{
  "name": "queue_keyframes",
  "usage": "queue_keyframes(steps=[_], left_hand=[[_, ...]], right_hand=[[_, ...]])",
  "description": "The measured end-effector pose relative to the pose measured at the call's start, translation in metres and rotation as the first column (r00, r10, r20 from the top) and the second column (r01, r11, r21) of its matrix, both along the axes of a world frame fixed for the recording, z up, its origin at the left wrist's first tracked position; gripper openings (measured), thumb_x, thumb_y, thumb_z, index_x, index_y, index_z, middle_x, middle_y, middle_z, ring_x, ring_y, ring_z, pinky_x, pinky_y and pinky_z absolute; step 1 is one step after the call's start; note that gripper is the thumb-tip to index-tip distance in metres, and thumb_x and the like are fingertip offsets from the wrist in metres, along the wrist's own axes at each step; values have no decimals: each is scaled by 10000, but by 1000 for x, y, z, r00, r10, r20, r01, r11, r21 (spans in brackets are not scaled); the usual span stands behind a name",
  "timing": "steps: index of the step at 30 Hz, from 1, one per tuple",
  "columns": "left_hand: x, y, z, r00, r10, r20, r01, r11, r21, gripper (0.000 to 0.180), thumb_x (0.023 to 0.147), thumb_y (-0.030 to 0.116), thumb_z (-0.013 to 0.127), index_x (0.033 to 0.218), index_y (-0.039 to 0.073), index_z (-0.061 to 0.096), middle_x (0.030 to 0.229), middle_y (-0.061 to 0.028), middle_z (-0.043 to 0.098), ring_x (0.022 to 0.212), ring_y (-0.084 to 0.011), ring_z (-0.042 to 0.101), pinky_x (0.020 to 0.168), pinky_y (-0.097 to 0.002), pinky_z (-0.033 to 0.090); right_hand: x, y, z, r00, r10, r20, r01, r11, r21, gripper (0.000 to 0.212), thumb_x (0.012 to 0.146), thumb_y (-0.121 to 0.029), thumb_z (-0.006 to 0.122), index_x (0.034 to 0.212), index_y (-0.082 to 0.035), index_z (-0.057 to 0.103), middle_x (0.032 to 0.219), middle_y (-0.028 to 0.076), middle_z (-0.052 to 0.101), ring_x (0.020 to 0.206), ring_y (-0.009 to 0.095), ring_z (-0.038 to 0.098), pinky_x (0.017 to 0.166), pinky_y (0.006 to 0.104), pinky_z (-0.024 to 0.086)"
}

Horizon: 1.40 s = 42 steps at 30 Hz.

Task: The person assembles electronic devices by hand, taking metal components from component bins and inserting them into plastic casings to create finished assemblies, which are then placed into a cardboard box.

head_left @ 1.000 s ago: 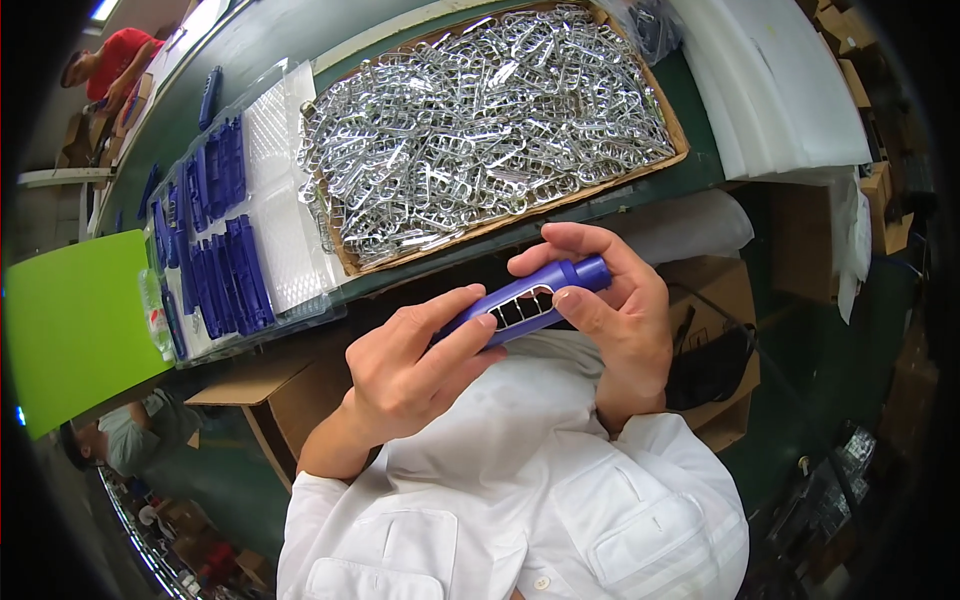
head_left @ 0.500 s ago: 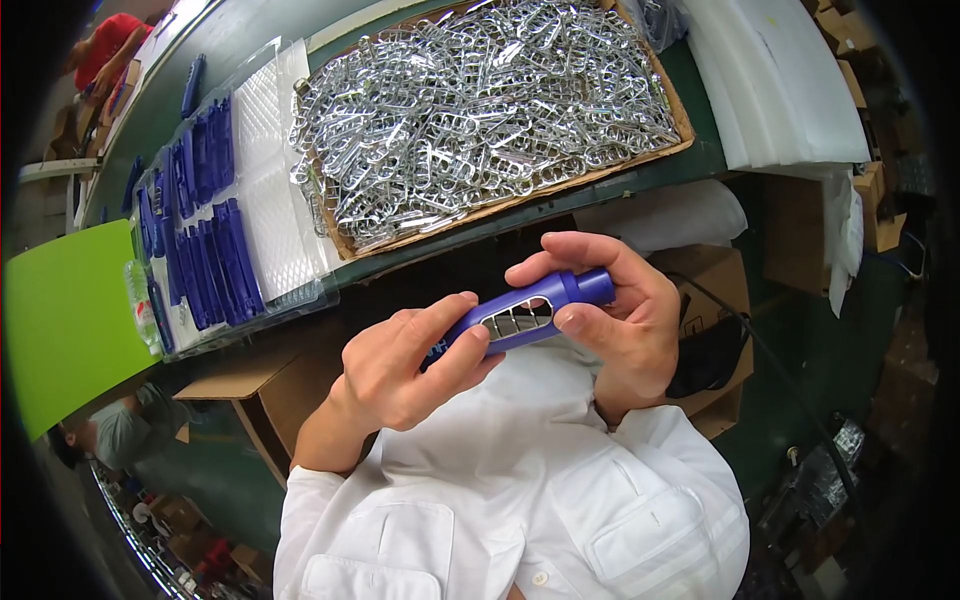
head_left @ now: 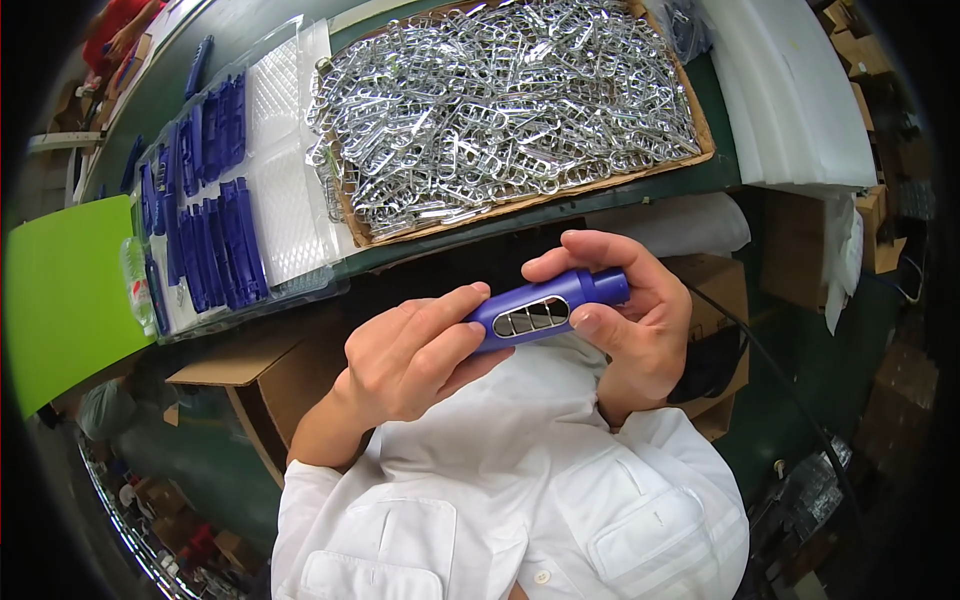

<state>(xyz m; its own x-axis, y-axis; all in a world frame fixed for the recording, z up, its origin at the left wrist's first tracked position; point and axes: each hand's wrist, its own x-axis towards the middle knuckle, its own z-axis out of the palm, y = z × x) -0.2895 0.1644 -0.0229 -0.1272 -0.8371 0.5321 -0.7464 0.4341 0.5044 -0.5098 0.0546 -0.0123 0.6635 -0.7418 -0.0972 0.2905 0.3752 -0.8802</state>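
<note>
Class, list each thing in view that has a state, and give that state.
Purple tube: held, windowed side showing
Left hand: closed on the tube
Right hand: gripping near its narrower end
Cardboard tray: open, heaped full
Silvery metal pieces: loose, piled
Blue pieces: laid in rows
Cardboard box: flap spread outward

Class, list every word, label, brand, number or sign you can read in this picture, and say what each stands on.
No text can be read anywhere.
Bottle: its label is too small to read.
Purple tube: no lettering shows on the uncovered part.
</note>
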Motion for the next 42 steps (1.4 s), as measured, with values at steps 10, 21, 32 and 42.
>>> queue_keyframes(steps=[10,21,32,42], left_hand=[[89,-61,58,814,474,335,-481,874,-65,492,800,40,845,1270,45,700,1163,-120,752,1098,-309,709,1022,-427,525],[264,-336,-38,739,535,408,-633,759,150,450,857,344,762,1273,175,741,1168,-106,766,1117,-316,712,997,-444,535],[262,-253,-31,818,400,414,-408,910,-72,323,987,225,677,1287,108,701,1273,-129,717,1121,-349,697,979,-416,527],[176,186,64,411,718,-561,-529,689,495,212,1004,17,521,1129,-6,691,1007,-117,738,726,-106,628,646,-228,499]], right_hand=[[4,-20,-29,965,-261,6,259,952,-166,521,952,-114,732,1412,42,545,1326,214,679,1187,277,677,1048,392,521],[-17,-33,-39,935,-338,-107,329,940,-96,269,972,-24,658,1232,42,642,1134,166,744,1030,204,711,965,348,558],[15,-79,-33,686,-653,-319,210,598,-773,236,904,78,690,1120,-16,704,1064,119,746,922,227,718,843,316,564],[76,-189,-82,487,-779,-395,-431,179,-884,242,982,-173,663,1144,-11,742,1092,178,738,982,363,707,882,421,546]])
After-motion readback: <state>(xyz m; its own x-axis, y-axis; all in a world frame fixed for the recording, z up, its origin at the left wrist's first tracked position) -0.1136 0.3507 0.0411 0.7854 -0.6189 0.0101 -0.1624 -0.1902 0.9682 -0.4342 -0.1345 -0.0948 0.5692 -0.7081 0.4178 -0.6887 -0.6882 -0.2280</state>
